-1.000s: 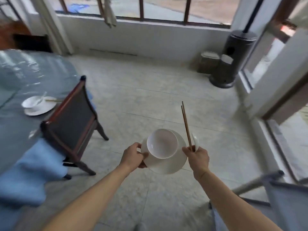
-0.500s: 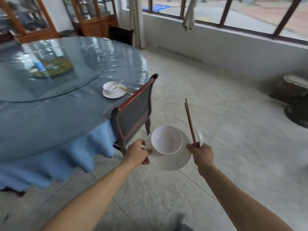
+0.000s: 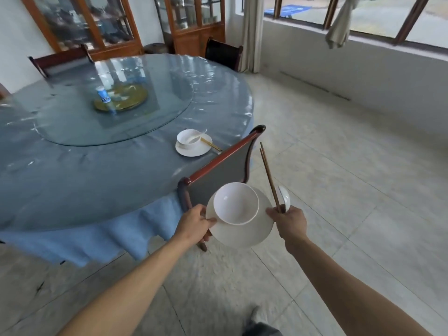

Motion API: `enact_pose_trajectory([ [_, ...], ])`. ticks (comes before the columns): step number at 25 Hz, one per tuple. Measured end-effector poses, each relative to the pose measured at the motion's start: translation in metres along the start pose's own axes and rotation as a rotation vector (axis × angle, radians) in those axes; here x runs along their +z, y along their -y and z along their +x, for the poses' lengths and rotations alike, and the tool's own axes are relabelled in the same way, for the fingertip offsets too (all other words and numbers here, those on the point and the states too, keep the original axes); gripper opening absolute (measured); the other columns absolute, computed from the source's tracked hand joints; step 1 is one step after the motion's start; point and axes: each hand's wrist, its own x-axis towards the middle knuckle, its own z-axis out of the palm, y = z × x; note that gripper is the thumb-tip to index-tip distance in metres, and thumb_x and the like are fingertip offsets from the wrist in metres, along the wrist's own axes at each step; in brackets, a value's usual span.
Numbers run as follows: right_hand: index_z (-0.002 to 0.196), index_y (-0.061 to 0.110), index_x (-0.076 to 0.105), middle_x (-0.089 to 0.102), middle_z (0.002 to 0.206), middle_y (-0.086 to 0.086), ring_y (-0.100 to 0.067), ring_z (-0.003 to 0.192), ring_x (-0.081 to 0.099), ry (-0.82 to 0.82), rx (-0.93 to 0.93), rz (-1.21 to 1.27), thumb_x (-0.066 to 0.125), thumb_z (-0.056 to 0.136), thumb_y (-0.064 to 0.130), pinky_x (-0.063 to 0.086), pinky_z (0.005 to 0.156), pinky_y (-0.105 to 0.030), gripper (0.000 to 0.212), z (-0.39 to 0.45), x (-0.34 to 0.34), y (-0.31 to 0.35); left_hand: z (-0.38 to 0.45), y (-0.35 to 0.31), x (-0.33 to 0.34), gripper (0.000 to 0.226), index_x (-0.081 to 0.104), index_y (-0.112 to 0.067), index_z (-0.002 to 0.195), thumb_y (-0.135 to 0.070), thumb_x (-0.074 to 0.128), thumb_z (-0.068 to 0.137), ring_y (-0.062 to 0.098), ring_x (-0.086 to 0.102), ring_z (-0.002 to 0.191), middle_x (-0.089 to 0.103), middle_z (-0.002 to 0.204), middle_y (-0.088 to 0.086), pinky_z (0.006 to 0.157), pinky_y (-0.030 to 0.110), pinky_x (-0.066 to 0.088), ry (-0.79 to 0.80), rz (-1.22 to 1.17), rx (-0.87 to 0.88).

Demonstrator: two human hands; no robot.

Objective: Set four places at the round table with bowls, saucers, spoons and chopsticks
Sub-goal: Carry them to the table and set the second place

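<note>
My left hand (image 3: 196, 223) grips the left rim of a white saucer (image 3: 242, 232) with a white bowl (image 3: 236, 203) sitting on it, held over the floor in front of a chair. My right hand (image 3: 289, 220) holds a pair of brown chopsticks (image 3: 269, 177) pointing up and a white spoon (image 3: 284, 198), and its fingers touch the saucer's right rim. On the round table (image 3: 72, 170) lies one set place: a saucer (image 3: 194, 149), a bowl (image 3: 188, 138) with a spoon in it, and chopsticks (image 3: 211, 144) across the saucer.
A red-framed chair (image 3: 223, 170) stands between me and the table edge. A glass turntable (image 3: 109, 110) carries a blue can (image 3: 103, 94) and a brass disc. Two more chairs (image 3: 223, 53) stand at the far side. Wooden cabinets and windows line the walls; tiled floor at right.
The view has swung left, bringing the whole round table and the set place into sight. Both hands keep the same hold on saucer, bowl, chopsticks and spoon.
</note>
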Motion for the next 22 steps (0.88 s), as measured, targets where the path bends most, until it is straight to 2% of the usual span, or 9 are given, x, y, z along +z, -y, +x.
enact_pose_trajectory([
  [4, 0.074, 0.012, 0.067, 0.066, 0.074, -0.005, -0.020, 0.062, 0.055, 0.019, -0.007, -0.026, 0.076, 0.081, 0.021, 0.043, 0.055, -0.031, 0.015, 0.056, -0.020, 0.023, 0.043, -0.038, 0.023, 0.013, 0.058, -0.016, 0.099, -0.023, 0.065, 0.090, 0.018, 0.069, 0.050, 0.074, 0.076, 0.005, 0.047, 0.029, 0.052, 0.008, -0.028, -0.025],
  [9, 0.073, 0.011, 0.066, 0.063, 0.071, -0.005, -0.020, 0.059, 0.051, -0.002, 0.001, -0.018, 0.076, 0.081, 0.020, 0.040, 0.053, -0.030, 0.015, 0.122, -0.046, 0.053, 0.103, -0.088, 0.047, 0.011, 0.060, -0.014, 0.097, -0.021, 0.063, 0.090, 0.017, 0.067, 0.045, 0.073, 0.066, 0.007, 0.037, 0.022, 0.044, 0.011, -0.047, -0.022],
  [13, 0.076, 0.011, 0.067, 0.063, 0.070, -0.004, -0.019, 0.057, 0.051, -0.052, 0.008, -0.011, 0.076, 0.080, 0.021, 0.039, 0.051, -0.028, 0.014, 0.176, -0.063, 0.075, 0.157, -0.124, 0.062, 0.012, 0.060, -0.016, 0.098, -0.025, 0.062, 0.090, 0.021, 0.070, 0.051, 0.075, 0.075, 0.009, 0.043, 0.026, 0.049, 0.067, -0.038, 0.003],
  [19, 0.076, 0.009, 0.068, 0.066, 0.074, -0.007, -0.019, 0.057, 0.052, -0.113, 0.012, 0.001, 0.076, 0.079, 0.019, 0.041, 0.051, -0.030, 0.014, 0.265, -0.068, 0.108, 0.257, -0.175, 0.075, 0.015, 0.062, -0.016, 0.099, -0.025, 0.061, 0.087, 0.021, 0.068, 0.049, 0.076, 0.077, 0.010, 0.047, 0.032, 0.052, 0.127, -0.046, 0.072],
  [22, 0.076, 0.009, 0.068, 0.067, 0.075, -0.007, -0.019, 0.058, 0.053, -0.151, 0.028, 0.010, 0.076, 0.079, 0.020, 0.041, 0.051, -0.029, 0.013, 0.310, -0.065, 0.130, 0.312, -0.200, 0.077, 0.012, 0.061, -0.014, 0.098, -0.022, 0.060, 0.089, 0.019, 0.064, 0.043, 0.073, 0.063, 0.007, 0.044, 0.029, 0.049, 0.159, -0.042, 0.085],
])
